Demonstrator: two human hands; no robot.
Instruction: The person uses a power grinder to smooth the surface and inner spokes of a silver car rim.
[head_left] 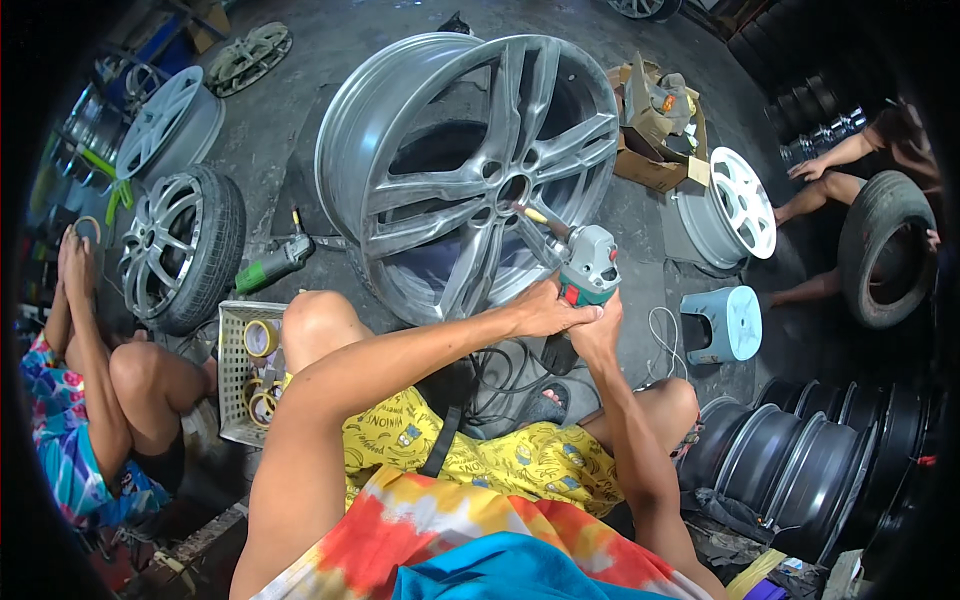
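A large bare-metal alloy wheel rim (520, 160) stands on its edge in front of me, its split spokes facing me. Both hands are closed round a grey and green handheld power grinder (592, 262). My left hand (548, 306) wraps the near-left side of its body. My right hand (600, 328) grips it from the right, just below. From the tool's head a narrow tip (540, 216) points at the rim's hub, close to the centre bore; whether it touches, I cannot tell. Dark cable lies below my hands.
Left of the rim lie a green angle grinder (275, 262), a tyred wheel (180, 245) and a basket (232, 380) with tape rolls. Rightward are a cardboard box (650, 160), white rim (742, 203), blue stool (722, 325) and stacked rims (790, 460). People sit on both sides.
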